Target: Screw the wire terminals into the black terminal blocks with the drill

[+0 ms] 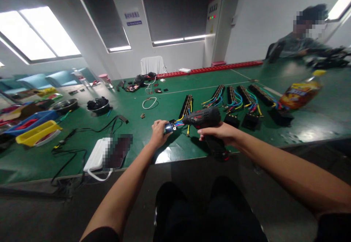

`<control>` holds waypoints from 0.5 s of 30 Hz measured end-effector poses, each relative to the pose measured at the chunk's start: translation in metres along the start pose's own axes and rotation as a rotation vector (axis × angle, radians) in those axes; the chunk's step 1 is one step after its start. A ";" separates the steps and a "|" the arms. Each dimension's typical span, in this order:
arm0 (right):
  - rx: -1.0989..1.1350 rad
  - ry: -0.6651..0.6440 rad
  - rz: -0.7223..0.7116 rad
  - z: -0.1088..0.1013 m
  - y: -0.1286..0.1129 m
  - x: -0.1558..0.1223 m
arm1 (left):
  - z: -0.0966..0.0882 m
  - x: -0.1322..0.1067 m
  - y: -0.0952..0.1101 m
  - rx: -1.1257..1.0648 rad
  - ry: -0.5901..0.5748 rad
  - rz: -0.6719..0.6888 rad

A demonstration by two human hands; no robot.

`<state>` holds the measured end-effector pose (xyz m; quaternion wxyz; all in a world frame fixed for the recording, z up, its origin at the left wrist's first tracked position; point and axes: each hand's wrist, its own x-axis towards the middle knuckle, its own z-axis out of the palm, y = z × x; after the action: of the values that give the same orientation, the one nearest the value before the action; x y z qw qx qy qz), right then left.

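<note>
My right hand (216,134) is wrapped round the grip of a black cordless drill (204,116), its nose pointing left. In my left hand (160,132) is a small dark block-shaped part (170,127), its far end close to the drill's nose. Blue, red and yellow wires run from this part toward a long black terminal strip with brass fittings (187,104) lying behind it. A yellow wire (188,130) with a metal end hangs beside the drill's nose. The drill's tip and its exact contact with the part are too small to make out.
Several similar wired strips (245,95) lie to the right, near a large drink bottle (301,90). At left are a white power bank (97,154), a phone, black cables, a metal bowl (98,106) and a yellow tray (38,134). Another person (298,40) sits at the far right.
</note>
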<state>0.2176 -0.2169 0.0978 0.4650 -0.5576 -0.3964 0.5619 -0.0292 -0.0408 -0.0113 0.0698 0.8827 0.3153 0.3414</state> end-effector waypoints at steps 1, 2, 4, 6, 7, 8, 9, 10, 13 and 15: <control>0.000 0.001 0.000 0.000 -0.001 0.000 | 0.000 0.000 0.000 0.000 0.002 0.002; -0.001 0.000 0.001 0.001 -0.001 0.000 | 0.000 0.000 0.000 0.001 0.003 0.005; 0.000 -0.001 -0.002 0.001 -0.001 0.000 | 0.000 0.000 0.000 0.004 0.004 0.008; -0.003 0.000 -0.007 0.001 -0.001 0.000 | 0.000 0.000 -0.001 0.006 0.003 0.006; -0.007 0.002 -0.010 0.001 -0.002 0.000 | 0.000 0.000 -0.001 0.007 0.002 0.003; -0.012 0.004 -0.012 0.001 -0.002 0.000 | 0.000 0.000 -0.001 0.008 0.001 -0.002; -0.017 0.005 -0.013 0.001 -0.002 0.000 | 0.000 0.000 -0.001 0.009 0.000 -0.007; -0.023 0.003 -0.015 0.001 -0.002 0.000 | 0.000 0.000 -0.001 0.008 -0.002 -0.011; -0.045 -0.001 -0.022 0.001 -0.003 -0.001 | -0.001 0.000 0.000 0.001 -0.004 -0.013; -0.068 -0.004 -0.039 0.001 -0.004 -0.001 | -0.001 0.000 0.000 -0.006 -0.003 -0.015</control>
<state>0.2168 -0.2166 0.1018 0.4557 -0.5643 -0.4269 0.5400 -0.0294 -0.0408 -0.0103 0.0755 0.8806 0.3208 0.3405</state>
